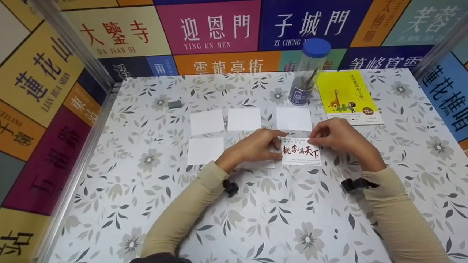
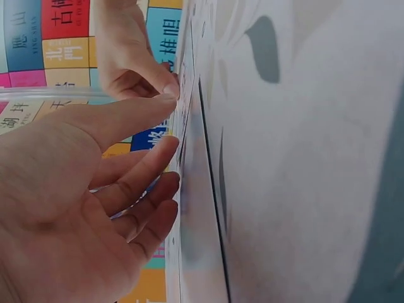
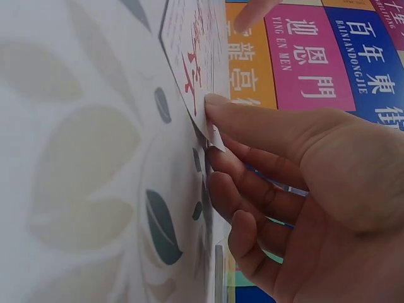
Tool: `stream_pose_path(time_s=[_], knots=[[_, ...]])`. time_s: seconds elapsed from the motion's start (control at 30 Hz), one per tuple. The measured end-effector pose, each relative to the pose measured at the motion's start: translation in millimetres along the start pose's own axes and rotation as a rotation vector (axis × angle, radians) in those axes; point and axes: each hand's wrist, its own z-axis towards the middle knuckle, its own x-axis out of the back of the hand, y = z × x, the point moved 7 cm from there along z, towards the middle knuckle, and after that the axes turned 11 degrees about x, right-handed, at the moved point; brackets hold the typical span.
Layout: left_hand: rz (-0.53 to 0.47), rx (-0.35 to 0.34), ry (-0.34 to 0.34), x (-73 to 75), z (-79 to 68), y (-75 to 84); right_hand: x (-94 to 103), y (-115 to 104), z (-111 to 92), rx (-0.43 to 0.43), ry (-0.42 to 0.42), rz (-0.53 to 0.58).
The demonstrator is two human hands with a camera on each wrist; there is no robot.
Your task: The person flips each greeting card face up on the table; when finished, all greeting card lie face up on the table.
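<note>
A white card printed with red and black characters (image 1: 301,157) lies on the patterned tabletop in front of me. My right hand (image 1: 338,136) pinches its upper right corner between thumb and fingers; in the right wrist view that corner of the card (image 3: 196,82) is bent up slightly off the table. At the card's left edge is my left hand (image 1: 252,146), thumb and fingers spread, fingertips right at the edge. The left wrist view shows this hand (image 2: 82,183) with loosely bent fingers and nothing gripped. Under the left hand, a blank white card (image 1: 257,165) is partly hidden.
Blank cards stand in rows: an upper left card (image 1: 207,122), an upper middle card (image 1: 244,119), an upper right card (image 1: 293,118) and a lower left card (image 1: 205,151). Behind are a blue-capped clear tube (image 1: 309,73), a yellow book (image 1: 347,95) and a small grey-green cylinder (image 1: 175,105).
</note>
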Motion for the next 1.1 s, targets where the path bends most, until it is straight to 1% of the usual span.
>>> stream_pose_path(time_s=[0.1, 0.17, 0.27, 0.37, 0.53, 0.7, 0.83, 0.93, 1.0, 1.1], knots=[[0.014, -0.009, -0.01, 3.0, -0.1, -3.0, 2.6, 5.2, -0.1, 0.004, 0.017, 0.024], [0.021, -0.003, -0.014, 7.3, -0.6, -6.4, 5.5, 9.3, -0.8, 0.003, 0.026, 0.037], [0.019, 0.011, -0.012, 16.5, -3.6, -12.9, 9.3, 15.0, -2.6, -0.008, 0.036, 0.051], [0.02, 0.017, 0.006, 27.2, -8.8, -19.8, 10.7, 18.6, -4.1, -0.032, 0.037, 0.066], [0.041, 0.014, 0.041, 42.6, -23.5, -32.0, 11.5, 18.7, -5.6, -0.07, 0.042, 0.073], [0.072, 0.037, 0.061, 50.3, -45.3, -49.8, 11.3, 15.6, -6.0, -0.083, 0.055, 0.055], [0.086, 0.051, 0.07, 52.1, -62.5, -60.8, 10.5, 10.6, -6.8, -0.092, 0.055, -0.001], [0.093, 0.049, 0.085, 53.3, -72.0, -64.1, 12.4, 2.5, -7.3, -0.09, 0.068, -0.045], [0.095, 0.049, 0.092, 54.3, -76.6, -64.8, 13.0, -7.3, -5.1, -0.061, 0.08, -0.062], [0.103, 0.047, 0.094, 56.1, -80.6, -64.6, 7.2, -29.9, 3.7, 0.024, 0.076, -0.071]])
